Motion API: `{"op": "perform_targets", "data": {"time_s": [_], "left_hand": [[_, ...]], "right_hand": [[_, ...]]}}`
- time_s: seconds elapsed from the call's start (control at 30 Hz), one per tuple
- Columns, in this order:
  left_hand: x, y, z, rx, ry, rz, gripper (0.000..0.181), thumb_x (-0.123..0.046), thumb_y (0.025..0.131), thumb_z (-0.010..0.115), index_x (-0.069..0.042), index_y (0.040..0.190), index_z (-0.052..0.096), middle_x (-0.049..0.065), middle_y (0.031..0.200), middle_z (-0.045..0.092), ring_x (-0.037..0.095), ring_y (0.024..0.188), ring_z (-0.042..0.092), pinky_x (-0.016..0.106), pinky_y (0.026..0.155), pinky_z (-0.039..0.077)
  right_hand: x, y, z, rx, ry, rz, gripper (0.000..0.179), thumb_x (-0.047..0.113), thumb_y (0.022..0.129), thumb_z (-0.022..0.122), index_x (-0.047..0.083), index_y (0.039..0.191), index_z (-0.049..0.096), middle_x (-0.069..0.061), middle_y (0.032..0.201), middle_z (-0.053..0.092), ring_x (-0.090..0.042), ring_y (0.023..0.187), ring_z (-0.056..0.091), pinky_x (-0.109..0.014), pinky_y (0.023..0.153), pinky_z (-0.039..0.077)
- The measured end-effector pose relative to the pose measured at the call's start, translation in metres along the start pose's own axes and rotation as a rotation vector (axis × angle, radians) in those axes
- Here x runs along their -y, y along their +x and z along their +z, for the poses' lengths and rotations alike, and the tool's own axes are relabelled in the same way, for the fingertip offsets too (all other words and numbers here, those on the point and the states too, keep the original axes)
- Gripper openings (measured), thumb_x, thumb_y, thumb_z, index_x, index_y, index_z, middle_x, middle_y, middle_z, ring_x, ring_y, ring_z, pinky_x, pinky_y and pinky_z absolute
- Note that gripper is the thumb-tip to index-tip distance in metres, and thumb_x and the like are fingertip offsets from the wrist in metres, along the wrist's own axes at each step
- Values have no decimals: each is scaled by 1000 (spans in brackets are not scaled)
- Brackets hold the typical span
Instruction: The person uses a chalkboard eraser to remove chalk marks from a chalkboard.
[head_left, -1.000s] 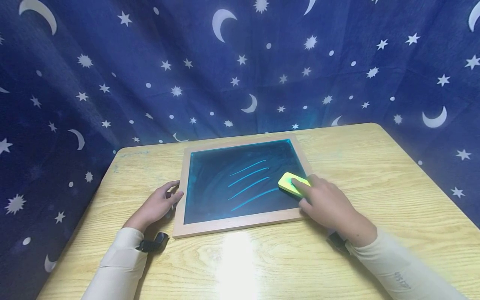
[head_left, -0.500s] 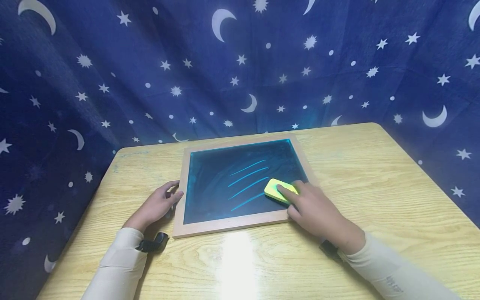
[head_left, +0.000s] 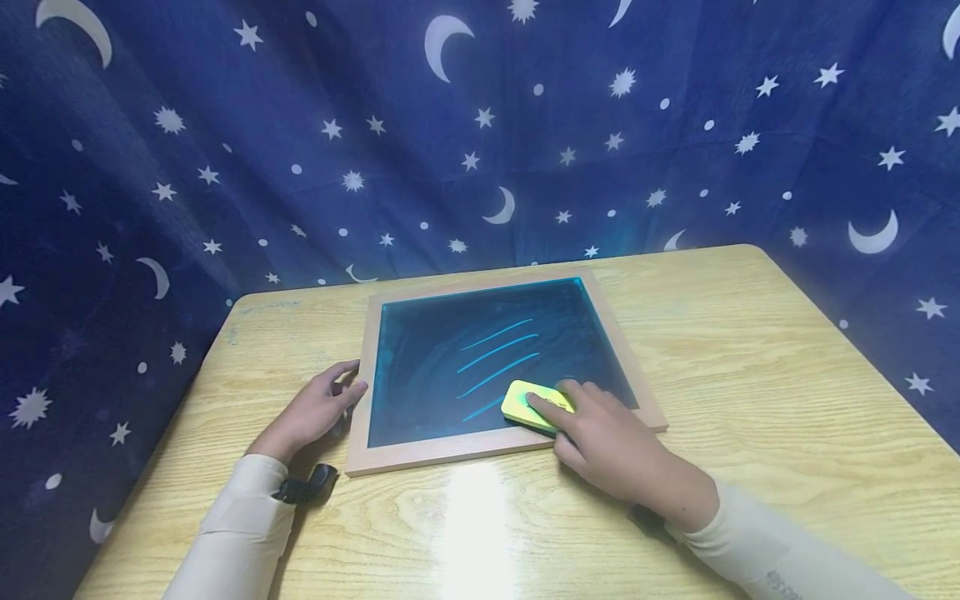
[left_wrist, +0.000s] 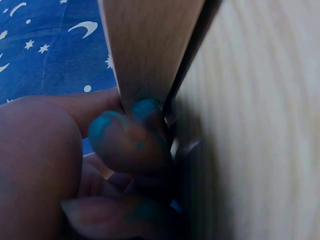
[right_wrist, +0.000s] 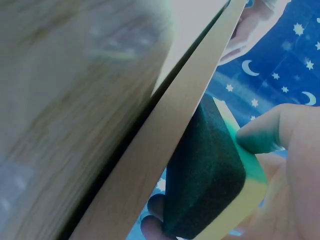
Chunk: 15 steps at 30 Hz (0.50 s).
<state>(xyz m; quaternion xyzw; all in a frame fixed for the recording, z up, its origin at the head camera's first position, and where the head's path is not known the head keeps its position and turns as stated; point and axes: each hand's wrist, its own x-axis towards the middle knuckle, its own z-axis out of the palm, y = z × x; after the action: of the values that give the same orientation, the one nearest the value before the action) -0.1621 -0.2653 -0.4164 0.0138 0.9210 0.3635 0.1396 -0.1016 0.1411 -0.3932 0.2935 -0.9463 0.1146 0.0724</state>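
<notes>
A wood-framed chalkboard (head_left: 420,367) lies on the table with several slanting blue chalk lines on its dark face. My left hand (head_left: 318,410) holds its left frame edge; in the left wrist view, blue-smudged fingers (left_wrist: 131,147) press the side of the frame (left_wrist: 150,45). Near the lower frame edge, my right hand (head_left: 611,437) grips a yellow chalkboard eraser (head_left: 517,404), index finger on its top. In the right wrist view, the eraser's dark felt (right_wrist: 210,165) faces the board, and my thumb (right_wrist: 265,135) lies against its yellow side. The eraser meets the right end of the lowest line.
The wooden table (head_left: 750,358) has rounded back corners and faint blue smudges at its back left. A dark blue curtain (head_left: 375,150) with moons and stars hangs behind and at both sides. Each wrist wears a black strap (head_left: 306,487).
My right hand has slid the eraser left and toward the near frame edge along the lowest chalk line, whose right part is gone. My left hand has stayed still.
</notes>
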Motion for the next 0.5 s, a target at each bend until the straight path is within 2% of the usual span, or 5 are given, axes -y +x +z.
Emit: {"op": "perform_targets", "data": {"time_s": [0.2,0.33,0.4,0.5], "left_hand": [[-1,-1,0,0,0,-8,70,-44,105,44,-2,158,23,33,146,46,44,126,57,47,91,54],[-1,-1,0,2,-7,-9,70,-43,105,44,-2,158,23,33,147,44,41,124,59,39,83,55],[-1,-1,0,4,-15,-10,69,-42,105,45,-2,158,23,34,146,45,37,117,62,35,78,53],[-1,-1,-1,5,-14,-5,69,-42,106,45,-2,158,23,33,146,46,33,112,63,34,77,52]], "right_hand": [[1,-1,1,2,14,25,57,18,88,55,27,144,56,-14,128,59,-27,105,58,-43,85,51],[-2,0,2,1,17,42,59,19,86,58,27,144,56,-15,124,59,-27,104,58,-43,84,52],[-4,1,1,-6,19,46,59,17,84,60,25,143,57,-15,120,60,-26,100,58,-41,83,52],[-8,2,1,-15,11,62,59,16,83,61,22,142,59,-15,113,60,-22,90,55,-36,77,50]]}}
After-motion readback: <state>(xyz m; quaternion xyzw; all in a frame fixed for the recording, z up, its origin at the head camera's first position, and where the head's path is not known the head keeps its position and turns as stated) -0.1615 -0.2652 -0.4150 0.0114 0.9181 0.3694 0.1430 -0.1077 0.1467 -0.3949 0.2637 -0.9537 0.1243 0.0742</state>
